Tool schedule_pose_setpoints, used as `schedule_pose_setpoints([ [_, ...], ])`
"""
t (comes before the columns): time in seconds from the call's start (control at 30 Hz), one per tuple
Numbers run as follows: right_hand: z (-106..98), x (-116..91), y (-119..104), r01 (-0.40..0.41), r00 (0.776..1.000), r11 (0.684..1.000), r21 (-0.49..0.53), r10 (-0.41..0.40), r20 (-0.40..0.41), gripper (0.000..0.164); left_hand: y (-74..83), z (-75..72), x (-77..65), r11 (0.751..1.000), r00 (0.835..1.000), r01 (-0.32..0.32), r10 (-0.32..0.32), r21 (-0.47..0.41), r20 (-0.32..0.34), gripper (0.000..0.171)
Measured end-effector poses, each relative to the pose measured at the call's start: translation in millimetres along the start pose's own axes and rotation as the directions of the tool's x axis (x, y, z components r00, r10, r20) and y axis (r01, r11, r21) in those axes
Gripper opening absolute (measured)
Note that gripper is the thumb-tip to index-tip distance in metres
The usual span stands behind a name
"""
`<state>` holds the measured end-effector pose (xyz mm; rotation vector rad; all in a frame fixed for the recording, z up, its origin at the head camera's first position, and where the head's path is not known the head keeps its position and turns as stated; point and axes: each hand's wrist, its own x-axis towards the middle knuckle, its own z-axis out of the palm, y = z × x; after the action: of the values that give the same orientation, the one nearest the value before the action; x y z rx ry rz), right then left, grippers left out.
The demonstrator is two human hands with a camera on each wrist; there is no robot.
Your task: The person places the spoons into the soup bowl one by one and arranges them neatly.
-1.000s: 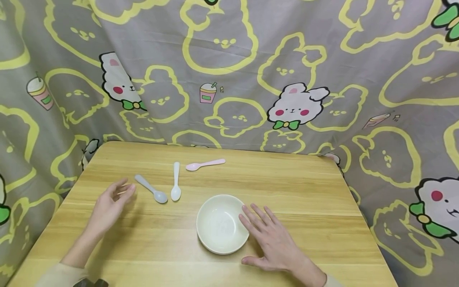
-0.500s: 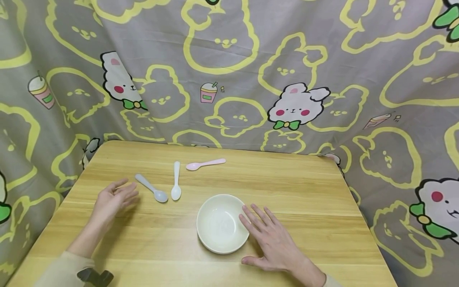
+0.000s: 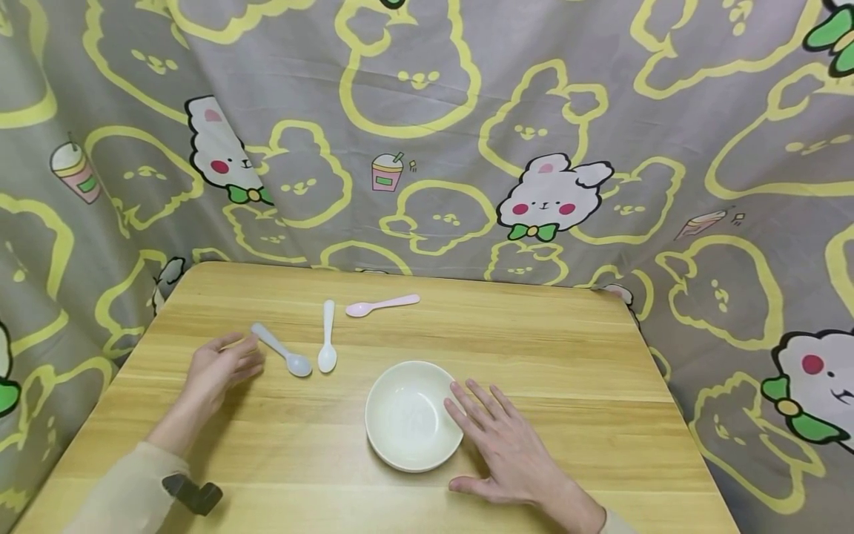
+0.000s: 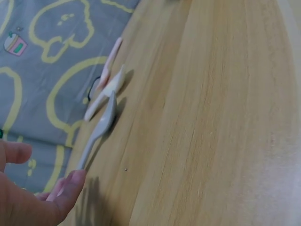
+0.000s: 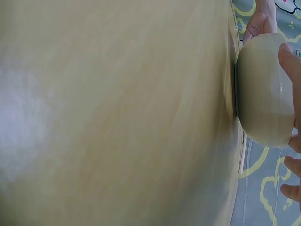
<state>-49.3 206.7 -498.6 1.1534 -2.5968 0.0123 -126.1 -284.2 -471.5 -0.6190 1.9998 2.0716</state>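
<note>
My left hand (image 3: 219,368) hovers at the left with loosely bent fingers, right by the handle end of a grey spoon (image 3: 299,366). In the left wrist view, that hand's fingertips (image 4: 77,177) overlap the lower end of the grey spoon's handle (image 4: 88,151), with thumb and fingers apart. To the right of it lie a white spoon (image 3: 328,359) and, farther back, a pink spoon (image 3: 359,309). An off-white bowl (image 3: 408,419) stands upright on the table. My right hand (image 3: 503,449) has its fingers spread, with fingertips at the bowl's right rim and the thumb near its front.
All the objects are on a wooden table (image 3: 567,356). Behind it and along the sides hangs a grey curtain (image 3: 454,252) with yellow cartoon outlines. A dark device (image 3: 193,495) is on the left sleeve (image 3: 136,489).
My left hand has moved a little to the right, closer to the grey spoon's handle, turning more palm-down. The right hand, bowl and spoons have stayed put.
</note>
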Motion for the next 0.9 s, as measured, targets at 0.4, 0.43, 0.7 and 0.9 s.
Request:
schedule_pose_setpoints([
  [0.4, 3, 0, 2, 0.025, 0.999, 1.000, 0.006, -0.025, -0.037, 0.114, -2.9, 8.6, 15.9, 0.997, 0.997, 0.034, -0.030, 0.063, -0.073, 0.083],
  [0.43, 3, 0, 2, 0.024, 0.999, 1.000, 0.006, -0.024, -0.036, 0.114, -3.1, 9.2, 17.3, 0.997, 0.996, 0.037, -0.032, 0.069, -0.079, 0.083],
  [0.7, 1, 1, 2, 0.020, 0.999, 1.000, 0.010, -0.020, -0.030, 0.112, -1.9, 14.8, 24.9, 0.991, 0.993, 0.052, -0.038, 0.121, -0.113, 0.079],
  [0.9, 1, 1, 2, 0.018, 0.999, 1.000, 0.018, -0.017, -0.034, 0.112, -1.8, 18.7, 29.0, 0.986, 0.991, 0.049, -0.028, 0.157, -0.129, 0.079],
])
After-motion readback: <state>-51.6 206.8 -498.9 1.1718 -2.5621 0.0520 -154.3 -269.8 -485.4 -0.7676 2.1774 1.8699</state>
